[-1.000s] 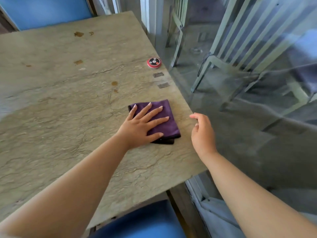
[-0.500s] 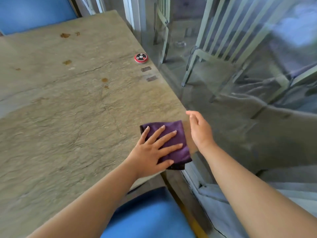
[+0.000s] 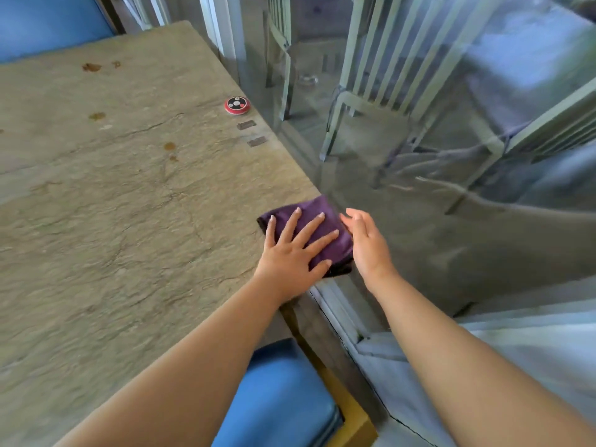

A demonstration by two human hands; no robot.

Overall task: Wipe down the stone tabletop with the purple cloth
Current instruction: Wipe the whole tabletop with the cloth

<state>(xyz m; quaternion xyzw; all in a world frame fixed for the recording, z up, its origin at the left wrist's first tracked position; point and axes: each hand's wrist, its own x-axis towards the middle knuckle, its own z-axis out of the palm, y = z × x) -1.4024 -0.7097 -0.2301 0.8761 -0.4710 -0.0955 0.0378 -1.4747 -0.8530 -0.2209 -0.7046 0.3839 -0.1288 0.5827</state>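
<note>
A: Head view, item one?
B: Purple cloth (image 3: 317,229), folded to a soft square, at the stone tabletop's (image 3: 129,204) near right corner; its near edge is hidden under the hands, its outer edge blurred.
A: Hands?
B: Left hand (image 3: 292,256) flat, fingers spread, pressing on the cloth. Right hand (image 3: 367,245) open, fingers loose, just beside the cloth's right edge; contact unclear.
A: Surface?
B: Rough, veined, brown-stained. Round red-and-black disc (image 3: 237,105) at the right edge.
</note>
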